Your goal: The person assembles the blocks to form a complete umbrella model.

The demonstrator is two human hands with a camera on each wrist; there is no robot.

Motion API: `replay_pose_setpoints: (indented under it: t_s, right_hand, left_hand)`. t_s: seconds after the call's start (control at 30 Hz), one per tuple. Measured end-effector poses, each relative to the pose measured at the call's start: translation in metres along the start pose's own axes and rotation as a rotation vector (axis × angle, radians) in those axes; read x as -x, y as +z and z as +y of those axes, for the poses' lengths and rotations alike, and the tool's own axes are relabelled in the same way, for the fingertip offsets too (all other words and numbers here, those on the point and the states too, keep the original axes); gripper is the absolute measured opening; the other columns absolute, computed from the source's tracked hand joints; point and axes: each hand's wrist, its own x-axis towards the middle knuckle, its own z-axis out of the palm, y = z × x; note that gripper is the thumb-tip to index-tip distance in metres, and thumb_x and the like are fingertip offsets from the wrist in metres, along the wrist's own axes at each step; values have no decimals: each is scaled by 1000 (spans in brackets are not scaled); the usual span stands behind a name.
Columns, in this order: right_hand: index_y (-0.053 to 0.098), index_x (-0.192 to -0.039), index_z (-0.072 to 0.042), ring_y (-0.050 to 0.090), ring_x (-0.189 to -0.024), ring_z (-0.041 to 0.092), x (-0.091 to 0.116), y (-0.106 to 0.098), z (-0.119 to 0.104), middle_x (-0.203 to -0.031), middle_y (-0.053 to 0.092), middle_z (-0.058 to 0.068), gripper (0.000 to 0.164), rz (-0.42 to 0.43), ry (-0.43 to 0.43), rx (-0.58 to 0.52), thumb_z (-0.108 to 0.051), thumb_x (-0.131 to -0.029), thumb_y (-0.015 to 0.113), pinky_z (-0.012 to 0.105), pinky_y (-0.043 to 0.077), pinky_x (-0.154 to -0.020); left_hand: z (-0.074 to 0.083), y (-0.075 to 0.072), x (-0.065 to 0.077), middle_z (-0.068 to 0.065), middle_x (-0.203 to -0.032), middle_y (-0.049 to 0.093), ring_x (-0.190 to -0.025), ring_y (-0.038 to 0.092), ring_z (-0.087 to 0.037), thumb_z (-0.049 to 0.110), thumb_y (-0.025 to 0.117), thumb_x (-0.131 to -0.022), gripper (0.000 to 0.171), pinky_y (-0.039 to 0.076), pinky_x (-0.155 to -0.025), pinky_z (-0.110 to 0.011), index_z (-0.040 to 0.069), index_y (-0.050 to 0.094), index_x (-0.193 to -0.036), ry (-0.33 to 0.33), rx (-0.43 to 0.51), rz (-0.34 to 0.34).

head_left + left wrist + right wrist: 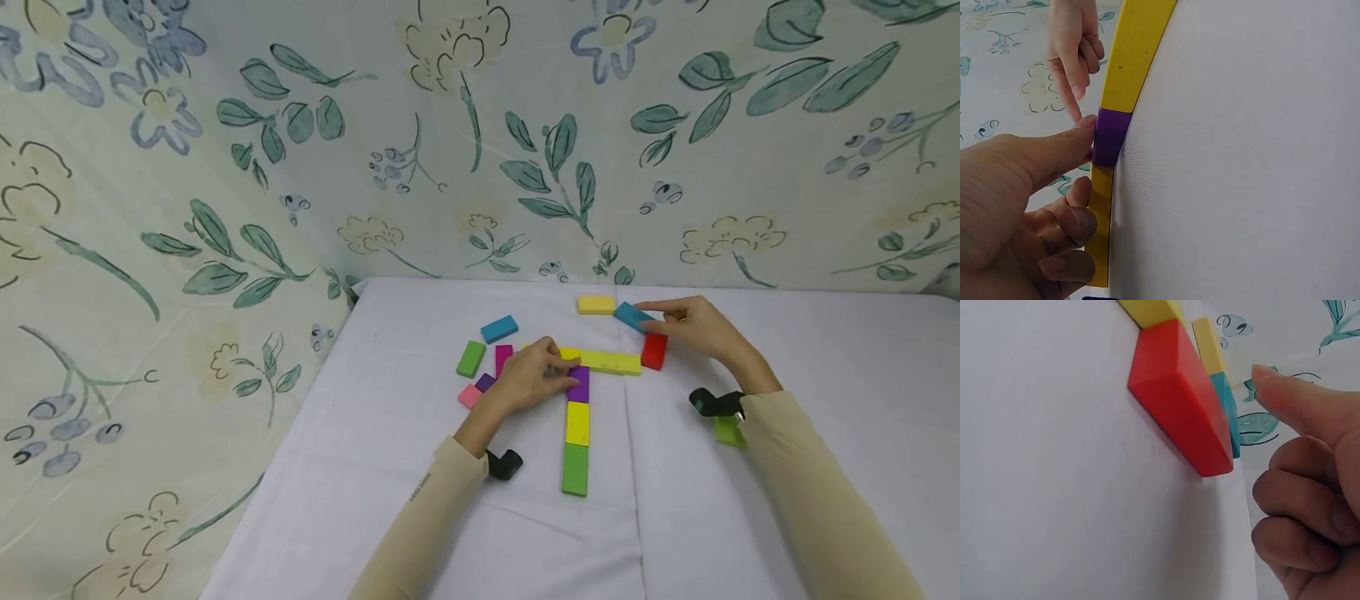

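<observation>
My left hand (536, 373) is over the middle of a row of yellow blocks (611, 362). In the left wrist view its foremost fingertip touches the side of a purple block (1111, 136); the other fingers bend loosely. Below that purple block, a yellow block (577, 423) and a green block (575, 469) continue the column. My right hand (697, 329) stretches its thumb and index finger over a blue block (628, 313). The right wrist view shows the visible fingertip a little above that blue block (1227, 412), apart from it. A red block (1188, 406) stands beside the row's right end.
Beyond the row is a pale yellow block (596, 305). Left of the row are another blue block (499, 329), a green block (471, 359), a magenta block (503, 358) and a pink block (470, 395). A light green block (729, 432) lies near my right sleeve on the white cloth (525, 533).
</observation>
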Motion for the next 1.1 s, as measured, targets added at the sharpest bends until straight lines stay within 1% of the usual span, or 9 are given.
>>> replay_pose_setpoints:
  t_s: [0.13, 0.27, 0.37, 0.53, 0.93, 1.03, 1.1]
  right_hand:
    - [63, -144, -20, 42, -74, 21, -2, -1, 17, -75, 40, 4, 56, -75, -15, 16, -49, -97, 70, 31, 31, -58]
    - [63, -145, -23, 44, -88, 21, -2, -3, 32, -83, 42, 6, 56, -97, -40, 40, -51, -97, 68, 31, 34, -64]
    - [63, -145, -23, 43, -92, 21, -1, -4, 37, -84, 43, 7, 54, -117, -56, 18, -49, -98, 69, 31, 34, -67]
    - [63, -145, -22, 42, -90, 20, -2, -6, 38, -82, 42, 5, 51, -143, -75, -8, -43, -99, 69, 30, 33, -67]
    - [62, -145, -20, 41, -90, 19, -3, -6, 43, -82, 39, 4, 51, -158, -74, -28, -41, -99, 69, 30, 33, -68]
    - [61, -146, -20, 41, -92, 20, -3, -7, 41, -82, 39, 4, 52, -163, -66, -33, -42, -99, 70, 30, 34, -69]
    - [61, -146, -22, 41, -96, 20, -3, -6, 41, -84, 41, 5, 54, -158, -55, -29, -46, -98, 69, 31, 35, -71]
  left_hand:
    - [0, 1, 0, 4, -100, 54, -83, 48, -9, 38, 79, -92, 40, 36, -65, -15, 25, 73, -130, 0, -1, -3]
    - [-1, 2, 0, 4, -101, 54, -83, 48, -8, 38, 79, -92, 40, 37, -65, -15, 26, 73, -130, 2, 2, -2]
    - [-1, 2, 0, 4, -101, 54, -83, 48, -8, 38, 78, -92, 40, 37, -65, -15, 26, 72, -130, 1, 4, -3]
    - [0, 2, 1, 4, -101, 54, -84, 48, -9, 38, 78, -93, 39, 36, -65, -15, 26, 73, -129, -3, 9, -1]
    - [0, 2, 1, 4, -100, 54, -84, 48, -8, 38, 78, -92, 39, 36, -66, -16, 25, 73, -129, -4, 13, 3]
    - [-1, 2, 1, 5, -100, 54, -84, 49, -8, 38, 78, -92, 39, 36, -66, -16, 25, 73, -129, -7, 13, 2]
    - [-1, 2, 1, 5, -101, 54, -84, 48, -8, 38, 78, -92, 39, 36, -66, -16, 26, 73, -129, -11, 11, 1]
